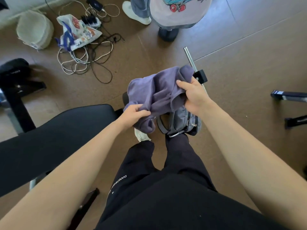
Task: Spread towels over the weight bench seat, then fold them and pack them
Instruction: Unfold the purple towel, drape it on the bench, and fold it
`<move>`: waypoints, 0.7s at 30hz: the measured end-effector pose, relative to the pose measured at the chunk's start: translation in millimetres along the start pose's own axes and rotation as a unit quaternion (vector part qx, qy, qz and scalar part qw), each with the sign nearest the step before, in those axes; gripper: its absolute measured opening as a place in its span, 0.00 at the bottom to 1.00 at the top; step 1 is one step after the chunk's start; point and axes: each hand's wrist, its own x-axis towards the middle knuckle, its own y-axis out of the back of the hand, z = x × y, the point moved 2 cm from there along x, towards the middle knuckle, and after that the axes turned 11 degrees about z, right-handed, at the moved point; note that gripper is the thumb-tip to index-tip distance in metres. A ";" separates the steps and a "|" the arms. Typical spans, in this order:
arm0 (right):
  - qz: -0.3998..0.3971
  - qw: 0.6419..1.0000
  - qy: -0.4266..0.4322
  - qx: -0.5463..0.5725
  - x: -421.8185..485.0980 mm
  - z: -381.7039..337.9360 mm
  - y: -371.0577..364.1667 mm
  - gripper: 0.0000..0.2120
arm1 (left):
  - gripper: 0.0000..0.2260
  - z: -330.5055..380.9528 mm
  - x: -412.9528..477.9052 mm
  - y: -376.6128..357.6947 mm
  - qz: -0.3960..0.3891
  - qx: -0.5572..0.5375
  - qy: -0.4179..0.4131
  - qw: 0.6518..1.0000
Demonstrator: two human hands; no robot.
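A crumpled purple towel hangs in the air between both hands, right of the bench end. My left hand grips its lower left edge. My right hand clutches a bunch of its right side. Directly below the towel a grey backpack stands on the floor by my feet, partly hidden by the cloth. The black padded weight bench seat stretches from the lower left to the middle, with nothing lying on it.
A metal bar with a black clamp sticks out behind the towel. A tangle of cables, a printed bag and a pale basket lie at the far left. Another person stands at the top. Black equipment frames sit at both sides.
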 end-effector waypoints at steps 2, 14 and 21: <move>0.010 1.000 -0.011 -0.011 -4.9 8.7 -6.0 0.18 | 0.05 -4.6 -6.4 18.4 0.050 -0.054 -0.005 0.997; -0.016 0.995 -0.022 -0.093 -2.2 11.1 -11.7 0.18 | 0.19 -4.8 -33.5 32.1 0.122 -0.096 -0.029 0.987; 0.009 0.996 -0.042 -0.080 20.5 13.2 8.1 0.16 | 0.14 -17.2 -37.9 33.7 0.201 0.082 -0.022 0.976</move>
